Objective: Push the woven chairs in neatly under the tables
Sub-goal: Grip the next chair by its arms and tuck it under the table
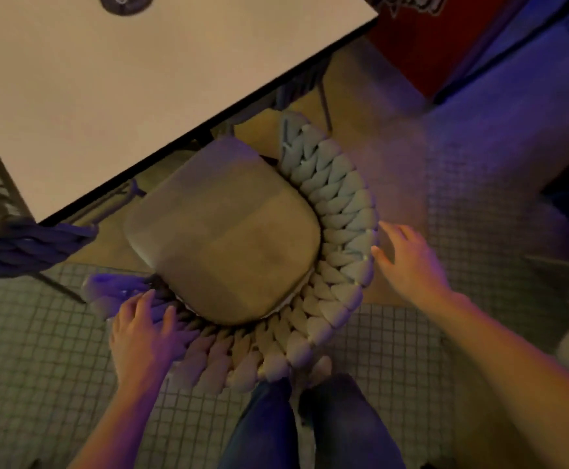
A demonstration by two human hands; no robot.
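Observation:
A woven chair (pixel 340 211) with a thick braided backrest and a tan seat cushion (pixel 229 238) stands in front of me, its front edge just under the white table (pixel 114 89). My left hand (pixel 141 330) rests flat on the left part of the braided back, fingers spread. My right hand (pixel 408 258) is open beside the right side of the backrest, fingertips at or just off the braid. Both of my legs in jeans stand right behind the chair.
A second woven chair (pixel 22 245), dark blue, sits at the left by the table corner. A dark round disc (pixel 122 3) lies on the table top. A red sign (pixel 445 32) and a blue-lit bench (pixel 520 106) stand at the right. The floor is small tiles.

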